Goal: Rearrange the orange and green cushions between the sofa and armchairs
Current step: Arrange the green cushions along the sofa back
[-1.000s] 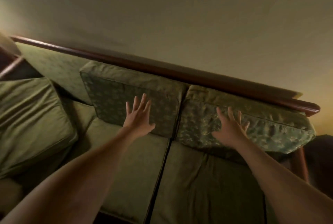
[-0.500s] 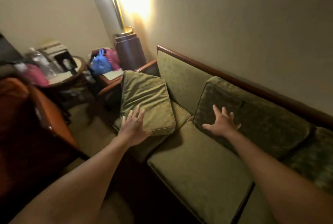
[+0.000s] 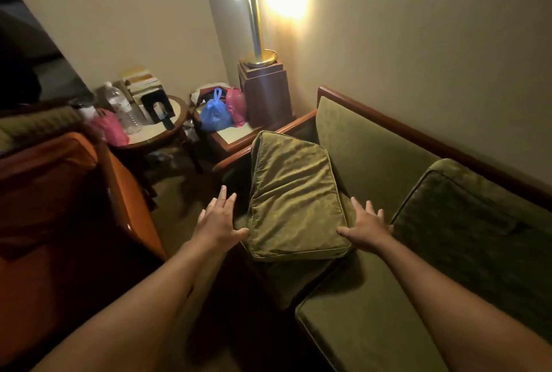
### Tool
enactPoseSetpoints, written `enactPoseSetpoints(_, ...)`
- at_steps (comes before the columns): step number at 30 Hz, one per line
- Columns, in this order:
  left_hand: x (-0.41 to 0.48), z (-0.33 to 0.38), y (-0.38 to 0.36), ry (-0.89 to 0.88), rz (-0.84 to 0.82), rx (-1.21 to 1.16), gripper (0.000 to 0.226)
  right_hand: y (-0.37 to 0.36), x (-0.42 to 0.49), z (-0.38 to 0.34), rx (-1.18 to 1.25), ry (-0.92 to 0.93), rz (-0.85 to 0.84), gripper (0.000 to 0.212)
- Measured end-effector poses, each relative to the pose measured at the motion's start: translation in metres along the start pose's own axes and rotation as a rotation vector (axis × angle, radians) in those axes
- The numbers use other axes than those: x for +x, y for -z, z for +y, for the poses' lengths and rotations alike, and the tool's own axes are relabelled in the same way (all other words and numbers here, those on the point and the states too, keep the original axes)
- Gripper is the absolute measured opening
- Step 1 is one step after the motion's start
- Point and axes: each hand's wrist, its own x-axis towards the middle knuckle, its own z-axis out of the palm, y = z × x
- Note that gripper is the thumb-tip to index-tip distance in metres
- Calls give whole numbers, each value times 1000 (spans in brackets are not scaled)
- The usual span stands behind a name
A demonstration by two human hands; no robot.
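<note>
A loose green cushion [image 3: 294, 195] lies tilted on the left end of the green sofa [image 3: 367, 321], leaning toward the armrest. My left hand [image 3: 219, 220] is spread at the cushion's left edge, thumb near its lower left corner. My right hand [image 3: 366, 226] is spread at the cushion's lower right corner, thumb touching it. Neither hand grips anything. A darker green back cushion [image 3: 472, 222] leans against the sofa back on the right. An orange cushion [image 3: 44, 162] sits on the armchair at the left.
A round side table [image 3: 161, 129] holds a water bottle, books and a pink bag. A square corner table [image 3: 236, 132] carries blue and pink bags and a lamp base [image 3: 264, 93]. The orange armchair's wooden arm [image 3: 134, 201] stands close on the left, with floor between.
My view swung left from the sofa back to its left end. Both hands left the back cushions and now sit on either side of the loose green cushion.
</note>
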Motion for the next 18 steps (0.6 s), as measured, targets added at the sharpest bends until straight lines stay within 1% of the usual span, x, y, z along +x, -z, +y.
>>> enactPoseSetpoints(2, 47, -3, 1, -10, -29, 15, 98, -8, 42, 0, -18, -53, -51, 98)
enactPoseSetpoints(4, 98, -2, 1, -25, -59, 35, 98, -10, 90, 0, -48, -89, -67, 99)
enactPoseSetpoints(9, 217, 13, -1, -151, -182, 149, 100, -2, 189, -3, -43, -168, -82, 94)
enactPoseSetpoints(13, 302, 36, -19, -333, -242, 276, 99, -6, 235, 2, 12, -236, -102, 85)
enactPoseSetpoints(16, 367, 64, -41, -489, -311, 346, 93, -16, 262, 17, 21, -288, -99, 86)
enactPoseSetpoints(18, 418, 87, -59, -583, -332, 375, 89, -24, 280, 32, 28, -360, -92, 87)
